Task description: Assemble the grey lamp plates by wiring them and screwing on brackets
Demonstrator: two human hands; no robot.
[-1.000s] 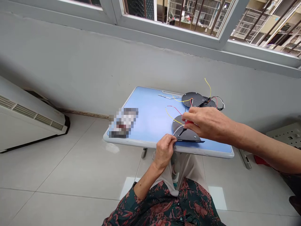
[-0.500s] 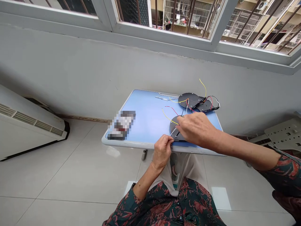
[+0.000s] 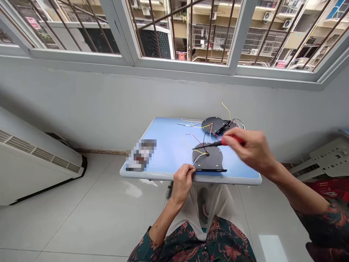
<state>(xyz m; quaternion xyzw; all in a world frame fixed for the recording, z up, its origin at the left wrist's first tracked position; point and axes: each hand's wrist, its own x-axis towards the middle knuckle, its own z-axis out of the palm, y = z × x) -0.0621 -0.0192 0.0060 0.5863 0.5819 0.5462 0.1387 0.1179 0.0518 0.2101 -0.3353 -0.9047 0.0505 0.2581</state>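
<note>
A black round plate [image 3: 208, 162] with one straight flanged edge lies near the table's front edge, screws around its rim. Yellow, red, black and white wires come out of its middle. My left hand [image 3: 183, 183] is closed on the plate's near left corner, where the white wire [image 3: 198, 158] runs to the fingertips; whether the wire is pinched too, I cannot tell. In my right hand [image 3: 252, 147] is a screwdriver [image 3: 224, 142] with a red handle. Its dark shaft points left over the plate, the tip near the plate's left rim.
More black round plates [image 3: 211, 124] with wires lie at the back right of the blue table [image 3: 169, 153]. Thin metal pieces [image 3: 187, 124] rest at the back edge. A pixelated item [image 3: 141, 155] is at the left. Behind stand a wall and a barred window [image 3: 185, 32].
My right hand has moved up and right, off the plate, so the screwdriver and more of the plate now show. My left hand stays at the plate's corner. The camera view has tilted up.
</note>
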